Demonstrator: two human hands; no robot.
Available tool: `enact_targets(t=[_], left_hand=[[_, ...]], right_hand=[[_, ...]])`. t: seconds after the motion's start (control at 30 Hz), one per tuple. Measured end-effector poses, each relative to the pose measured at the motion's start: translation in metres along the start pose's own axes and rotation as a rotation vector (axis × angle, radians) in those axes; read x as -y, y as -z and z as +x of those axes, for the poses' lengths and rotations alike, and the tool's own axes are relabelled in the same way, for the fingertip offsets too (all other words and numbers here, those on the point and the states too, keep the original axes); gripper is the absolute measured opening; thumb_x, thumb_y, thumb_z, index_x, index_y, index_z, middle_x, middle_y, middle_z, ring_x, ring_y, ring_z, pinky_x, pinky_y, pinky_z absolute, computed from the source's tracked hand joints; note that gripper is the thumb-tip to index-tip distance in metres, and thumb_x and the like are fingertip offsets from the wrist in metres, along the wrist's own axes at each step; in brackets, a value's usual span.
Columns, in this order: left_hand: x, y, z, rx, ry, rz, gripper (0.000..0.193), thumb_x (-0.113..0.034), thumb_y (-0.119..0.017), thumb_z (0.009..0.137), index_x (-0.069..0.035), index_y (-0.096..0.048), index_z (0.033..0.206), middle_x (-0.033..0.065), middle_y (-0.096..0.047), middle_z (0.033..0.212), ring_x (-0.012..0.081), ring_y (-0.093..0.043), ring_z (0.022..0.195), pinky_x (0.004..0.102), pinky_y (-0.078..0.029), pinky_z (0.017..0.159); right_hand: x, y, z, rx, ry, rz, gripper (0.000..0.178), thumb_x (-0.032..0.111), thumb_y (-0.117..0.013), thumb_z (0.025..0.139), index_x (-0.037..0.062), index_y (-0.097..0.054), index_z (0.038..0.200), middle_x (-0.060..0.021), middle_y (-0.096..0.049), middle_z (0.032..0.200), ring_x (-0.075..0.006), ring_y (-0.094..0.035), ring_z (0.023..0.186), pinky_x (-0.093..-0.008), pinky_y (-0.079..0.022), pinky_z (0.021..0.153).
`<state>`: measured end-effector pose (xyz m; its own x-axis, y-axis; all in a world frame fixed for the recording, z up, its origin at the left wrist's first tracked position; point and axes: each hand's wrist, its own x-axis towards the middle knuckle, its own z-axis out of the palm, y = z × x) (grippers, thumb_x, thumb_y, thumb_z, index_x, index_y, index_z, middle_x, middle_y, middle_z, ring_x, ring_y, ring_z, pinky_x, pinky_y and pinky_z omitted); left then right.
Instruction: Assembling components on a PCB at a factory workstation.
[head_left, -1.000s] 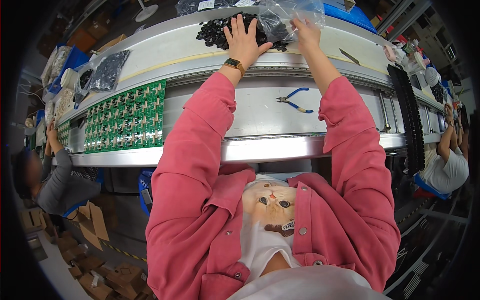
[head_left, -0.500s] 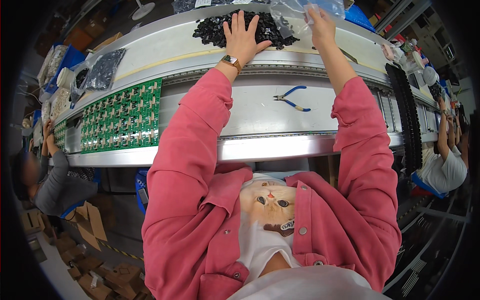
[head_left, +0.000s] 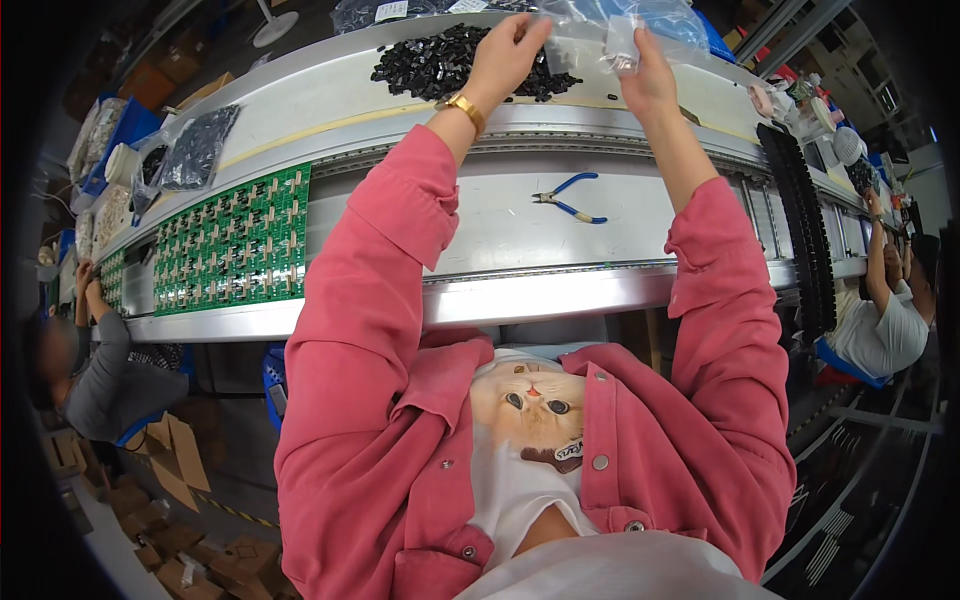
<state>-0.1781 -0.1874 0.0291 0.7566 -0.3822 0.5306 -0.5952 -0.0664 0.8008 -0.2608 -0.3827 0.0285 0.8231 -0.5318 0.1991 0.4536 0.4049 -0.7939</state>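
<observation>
The clear bag [head_left: 582, 38] is up over the far side of the white table [head_left: 300, 92], between the 2 hands. The right hand [head_left: 650, 78] is holding it, with the thumb up and the fingers pinched on the bag near a small white label [head_left: 622, 42]. From that hand, the bag goes off to the left and away. It is crumpled, so I can't tell which way its long side runs.

The left hand [head_left: 503, 62] is just by the left edge of the bag. Its fingers are bent and close together, pointing up and to the right. I can't tell if the tips pinch the bag or only come near it. The heap of black bits [head_left: 425, 65] lies on the table, under and beside the left hand. It is wider from side to side, and the left hand is the nearer 1.

Both arms reach far out in pink sleeves [head_left: 400, 205]. The left arm leans in to the right, and the right arm leans in to the left. The blue pliers [head_left: 570, 209] lie nearer the body, between the arms.
</observation>
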Motion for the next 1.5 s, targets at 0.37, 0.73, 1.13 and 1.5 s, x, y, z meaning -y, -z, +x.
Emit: enact_targets(t=[0.37, 0.73, 1.13, 1.5], left_hand=[[-0.023, -0.011, 0.021, 0.049, 0.253, -0.796, 0.014, -0.016, -0.057, 0.089, -0.003, -0.059, 0.093, 0.0061, -0.060, 0.070, 0.0150, -0.061, 0.068, 0.0217, -0.049, 0.059], [-0.065, 0.074, 0.001, 0.081, 0.373, -0.415, 0.021, -0.019, -0.057, 0.089, -0.001, -0.060, 0.098, 0.0071, -0.063, 0.085, 0.0136, -0.060, 0.070, 0.0219, -0.048, 0.060], [-0.139, 0.223, -0.134, 0.057, -0.002, 0.620, 0.021, -0.013, -0.061, 0.083, -0.001, -0.063, 0.100, 0.0059, -0.066, 0.097, 0.0195, -0.060, 0.086, 0.0259, -0.045, 0.077], [-0.063, 0.239, -0.254, -0.190, 0.085, 0.826, 0.008, -0.004, -0.062, 0.075, -0.003, -0.063, 0.083, 0.0056, -0.060, 0.079, 0.0205, -0.054, 0.068, 0.0289, -0.043, 0.066]], right_hand=[[0.065, 0.015, -0.076, 0.063, -0.021, -0.245, 0.040, 0.019, -0.060, 0.088, 0.0034, -0.051, 0.124, -0.0115, -0.061, 0.105, -0.0196, -0.058, 0.092, -0.0278, -0.046, 0.083], [0.096, -0.002, -0.061, 0.388, -0.332, -0.616, 0.019, 0.012, -0.061, 0.084, -0.0002, -0.062, 0.099, -0.0034, -0.059, 0.073, -0.0081, -0.048, 0.049, -0.0192, -0.041, 0.047], [-0.002, -0.072, 0.056, 0.389, -0.495, -0.327, 0.056, 0.015, -0.061, 0.085, -0.0054, -0.035, 0.131, -0.0216, -0.059, 0.103, -0.0262, -0.063, 0.085, -0.0352, -0.054, 0.077], [-0.009, -0.117, -0.193, 0.905, -0.563, -0.894, 0.017, 0.006, -0.061, 0.082, -0.0009, -0.065, 0.097, -0.0071, -0.063, 0.085, -0.0115, -0.059, 0.069, -0.0212, -0.048, 0.061]])
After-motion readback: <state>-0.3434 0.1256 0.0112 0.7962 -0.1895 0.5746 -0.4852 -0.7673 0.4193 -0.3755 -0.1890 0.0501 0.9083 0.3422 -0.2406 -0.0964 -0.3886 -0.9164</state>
